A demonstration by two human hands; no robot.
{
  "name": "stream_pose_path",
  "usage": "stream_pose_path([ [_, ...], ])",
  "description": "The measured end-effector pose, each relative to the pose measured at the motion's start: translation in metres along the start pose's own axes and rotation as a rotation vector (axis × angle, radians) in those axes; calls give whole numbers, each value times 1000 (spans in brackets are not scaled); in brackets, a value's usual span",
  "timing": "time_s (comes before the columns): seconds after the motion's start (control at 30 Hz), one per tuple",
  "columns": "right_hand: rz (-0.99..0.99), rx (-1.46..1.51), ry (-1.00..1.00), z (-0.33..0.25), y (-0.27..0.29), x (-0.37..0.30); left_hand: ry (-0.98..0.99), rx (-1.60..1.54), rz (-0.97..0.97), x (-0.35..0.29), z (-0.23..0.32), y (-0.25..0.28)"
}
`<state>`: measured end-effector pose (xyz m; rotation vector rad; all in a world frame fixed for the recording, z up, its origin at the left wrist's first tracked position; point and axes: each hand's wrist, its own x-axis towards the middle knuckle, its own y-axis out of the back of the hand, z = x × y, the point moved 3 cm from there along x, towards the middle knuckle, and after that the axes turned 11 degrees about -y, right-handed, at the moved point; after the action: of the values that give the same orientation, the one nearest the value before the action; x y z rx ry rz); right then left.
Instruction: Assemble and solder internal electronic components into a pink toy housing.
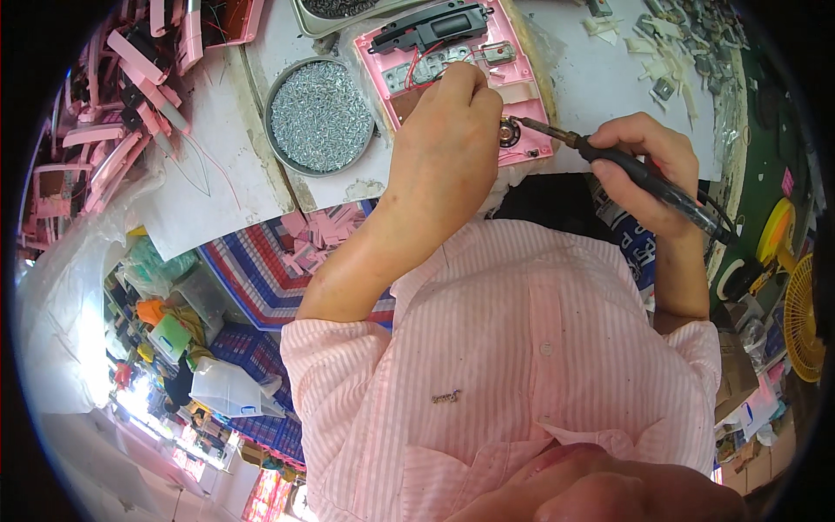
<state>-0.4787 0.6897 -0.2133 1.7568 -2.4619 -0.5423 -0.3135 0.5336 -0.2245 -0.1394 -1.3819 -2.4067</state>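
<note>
A pink plastic casing point(532, 83) lies open on the table in front of me. It holds a black long part point(435, 28), metal plates point(400, 78), thin red wires point(416, 68) and a small round black part point(510, 132) that looks like a speaker. My left hand point(445, 143) reaches over the casing with its fingers closed near the red wires; whatever they pinch is hidden. In my right hand point(648, 165) is a soldering iron point(639, 174) with a black handle. Its tip points left and is at or just above the round part; contact is unclear.
Left of the casing stands a round tin point(277, 143) full of small screws. Pink casings with wires point(113, 139) are heaped at the far left. Small metal and white pieces point(670, 52) lie at the far right. A yellow fan point(804, 317) stands at the right.
</note>
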Motion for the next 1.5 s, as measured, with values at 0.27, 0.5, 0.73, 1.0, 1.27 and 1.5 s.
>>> stream_pose_path([
  [0.27, 60, 57, -21, 6, 13, -8, 20, -47, 22, -1, 1, 4],
  [0.5, 47, 37, 46, 3, 13, -7, 5, -52, 21, -5, 1, 7],
  [0.73, -7, -11, 26, 1, 7, -6, -38, 46, -16, -5, 5, 4],
  [1.0, -3, -26, 44, 1, 4, -3, -46, 119, -110, -4, 10, 4],
  [1.27, -4, -26, 39, 1, 1, -2, -64, 127, -140, -2, 11, 5],
  [1.5, -24, -19, 8, 3, 2, -1, -73, 110, -127, -2, 7, 3],
])
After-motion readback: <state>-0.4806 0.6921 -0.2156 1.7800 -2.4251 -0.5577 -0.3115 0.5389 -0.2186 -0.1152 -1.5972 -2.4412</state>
